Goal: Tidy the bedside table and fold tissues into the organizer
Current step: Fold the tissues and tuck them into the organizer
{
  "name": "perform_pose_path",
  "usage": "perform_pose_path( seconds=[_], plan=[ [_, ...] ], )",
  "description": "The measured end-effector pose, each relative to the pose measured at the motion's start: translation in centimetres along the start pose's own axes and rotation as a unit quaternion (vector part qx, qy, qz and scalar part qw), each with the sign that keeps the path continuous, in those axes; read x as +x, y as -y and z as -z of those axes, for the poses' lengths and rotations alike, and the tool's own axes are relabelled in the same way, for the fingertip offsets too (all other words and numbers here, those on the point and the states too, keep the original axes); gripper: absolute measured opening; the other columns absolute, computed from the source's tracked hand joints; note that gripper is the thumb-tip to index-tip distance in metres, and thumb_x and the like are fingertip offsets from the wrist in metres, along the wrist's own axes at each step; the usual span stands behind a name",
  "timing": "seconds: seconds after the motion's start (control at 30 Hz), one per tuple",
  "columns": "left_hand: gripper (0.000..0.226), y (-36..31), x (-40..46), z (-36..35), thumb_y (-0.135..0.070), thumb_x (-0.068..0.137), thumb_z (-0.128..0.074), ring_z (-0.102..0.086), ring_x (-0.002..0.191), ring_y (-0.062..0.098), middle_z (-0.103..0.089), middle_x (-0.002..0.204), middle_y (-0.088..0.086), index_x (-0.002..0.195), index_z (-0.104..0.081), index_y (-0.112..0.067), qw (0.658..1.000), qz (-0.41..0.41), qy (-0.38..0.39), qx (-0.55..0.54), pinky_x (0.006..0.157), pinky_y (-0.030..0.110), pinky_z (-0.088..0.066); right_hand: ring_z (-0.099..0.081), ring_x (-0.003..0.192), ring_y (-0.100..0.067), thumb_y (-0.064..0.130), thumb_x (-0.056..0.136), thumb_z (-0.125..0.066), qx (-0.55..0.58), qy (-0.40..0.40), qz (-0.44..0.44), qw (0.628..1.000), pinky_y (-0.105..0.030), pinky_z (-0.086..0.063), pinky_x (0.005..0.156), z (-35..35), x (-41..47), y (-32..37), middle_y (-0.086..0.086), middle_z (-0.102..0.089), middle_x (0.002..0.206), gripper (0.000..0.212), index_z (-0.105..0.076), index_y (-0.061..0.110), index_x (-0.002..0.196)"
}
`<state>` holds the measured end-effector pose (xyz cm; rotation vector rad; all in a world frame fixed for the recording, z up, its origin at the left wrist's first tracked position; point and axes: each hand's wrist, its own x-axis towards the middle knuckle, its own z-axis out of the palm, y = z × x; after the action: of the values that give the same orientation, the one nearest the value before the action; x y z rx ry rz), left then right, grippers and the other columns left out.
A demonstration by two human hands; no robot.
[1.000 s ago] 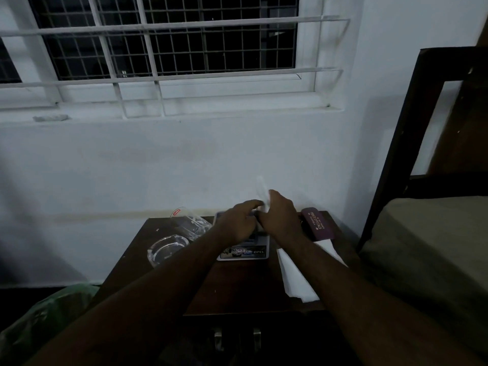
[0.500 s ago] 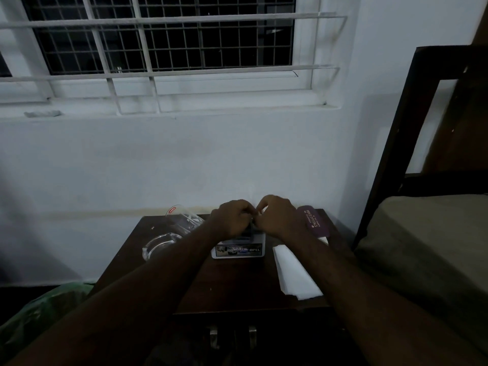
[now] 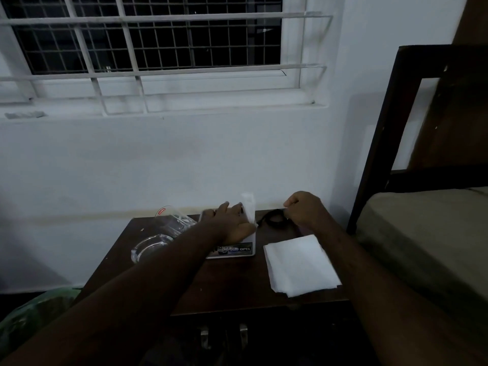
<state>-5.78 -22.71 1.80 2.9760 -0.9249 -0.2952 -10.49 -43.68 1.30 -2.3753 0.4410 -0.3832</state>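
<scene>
The left hand (image 3: 232,223) lay flat, fingers straight, on the white organizer (image 3: 232,250) at the table's (image 3: 227,283) centre, a folded tissue (image 3: 248,207) standing upright at its 1 o'clock. The right hand (image 3: 303,208), curled, pinched a dark cord (image 3: 273,220). At the organizer's 3 o'clock lay the tissue stack (image 3: 299,264)

Both of your arms are bare along their whole visible length: no sleeve, cuff or glove shows on either one. Your left hand (image 3: 232,225) carries no ring or band that can be made out, and the same goes for your right hand (image 3: 303,210) (the dim light hides finer detail on the fingers). Neither wrist shows a watch or strap. Your forearms widen toward the bottom edge, where they fall into deep shadow.
</scene>
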Motion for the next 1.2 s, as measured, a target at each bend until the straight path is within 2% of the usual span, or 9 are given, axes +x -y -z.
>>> perform_pose_path(
  seconds=[0.1,0.27,0.47,0.63,0.83,0.9,1.0,1.1,1.2],
  plan=[
    [0.090,-0.6,0.7,0.4,-0.069,0.075,-0.021,0.009,0.150,0.023,0.001,0.164,-0.002,0.153,-0.015,-0.025,0.999,0.051,0.014,-0.005,0.117,0.055,-0.007,-0.061,0.093,-0.027,0.017,0.079,-0.061,-0.151,0.025,-0.007,0.988,-0.030,-0.050,0.076,1.1,0.1,-2.8,-0.007,-0.063,0.093,0.002,-0.061,0.015,0.078],
    [0.099,-1.1,1.8,0.6,-0.074,0.078,-0.031,0.016,0.148,0.032,0.012,0.163,0.008,0.154,0.002,-0.019,0.995,0.093,0.032,-0.023,0.118,0.055,-0.005,-0.064,0.105,-0.025,0.016,0.075,-0.074,-0.208,0.089,0.035,0.973,-0.020,-0.041,0.077,1.6,-0.4,-5.1,-0.009,-0.069,0.112,0.032,-0.071,0.009,0.105],
    [0.078,-1.0,1.6,0.3,-0.080,0.079,-0.032,0.028,0.143,0.036,0.010,0.163,0.010,0.139,-0.048,-0.033,0.998,0.025,0.026,0.053,0.114,0.060,0.004,-0.050,0.122,-0.017,0.010,0.085,-0.062,-0.234,0.213,0.133,0.939,-0.023,-0.039,0.093,-0.1,-1.1,-4.6,0.002,-0.056,0.131,0.040,-0.061,0.020,0.123],
    [0.118,-0.8,1.7,0.3,-0.103,0.047,-0.027,0.032,0.142,0.035,0.014,0.163,0.004,0.143,-0.040,-0.035,0.997,0.042,0.051,0.035,0.113,0.062,0.009,-0.053,0.117,-0.020,0.006,0.081,-0.062,-0.273,0.226,0.117,0.928,-0.033,-0.048,0.096,-0.7,-0.7,-4.7,0.000,-0.056,0.129,0.040,-0.062,0.020,0.118],
    [0.116,-1.4,1.5,-0.1,-0.103,0.046,-0.030,0.022,0.144,0.041,0.004,0.163,0.013,0.138,-0.046,-0.034,0.994,0.026,0.046,0.090,0.112,0.067,0.000,-0.060,0.104,-0.017,0.008,0.075,-0.069,-0.255,0.192,0.118,0.940,-0.036,-0.054,0.089,-0.3,-0.5,-4.5,0.007,-0.063,0.105,0.022,-0.065,0.027,0.086],
    [0.099,-1.3,0.9,0.3,-0.101,0.051,-0.032,0.013,0.145,0.045,-0.016,0.160,0.019,0.115,-0.064,-0.033,0.997,0.027,0.039,0.055,0.111,0.068,-0.007,-0.060,0.102,-0.016,0.010,0.075,-0.069,-0.249,0.193,0.124,0.941,-0.033,-0.053,0.087,-0.1,-0.4,-4.5,0.007,-0.064,0.104,0.020,-0.067,0.027,0.084],
    [0.068,-1.1,-0.4,0.6,-0.095,0.057,-0.042,-0.030,0.137,0.041,-0.060,0.126,0.009,0.073,-0.064,-0.033,0.993,0.026,-0.082,-0.081,0.106,0.061,-0.025,-0.061,0.082,-0.010,0.011,0.074,-0.073,-0.229,0.191,0.123,0.946,-0.020,-0.052,0.065,0.6,-0.1,-4.7,0.007,-0.064,0.098,0.018,-0.071,0.025,0.085],
    [0.046,-1.6,-2.1,-1.0,-0.074,0.067,-0.062,-0.049,0.122,0.022,-0.061,0.106,-0.012,0.088,-0.057,-0.034,0.934,-0.015,-0.331,-0.132,0.097,0.045,-0.029,-0.062,0.046,-0.010,0.012,0.067,-0.082,-0.196,0.188,0.113,0.956,-0.011,-0.043,0.037,1.6,-0.1,-4.5,0.014,-0.058,0.077,0.021,-0.067,0.027,0.065],
    [0.029,-2.8,-3.8,-3.1,-0.053,0.074,-0.065,-0.050,0.122,0.016,-0.062,0.118,-0.011,0.092,-0.060,-0.031,0.904,-0.100,-0.403,-0.098,0.093,0.038,-0.026,-0.062,0.037,-0.008,0.014,0.068,-0.082,-0.190,0.197,0.111,0.955,-0.011,-0.041,0.035,1.8,-0.5,-4.4,0.010,-0.062,0.076,0.025,-0.065,0.029,0.060]
  ],
)
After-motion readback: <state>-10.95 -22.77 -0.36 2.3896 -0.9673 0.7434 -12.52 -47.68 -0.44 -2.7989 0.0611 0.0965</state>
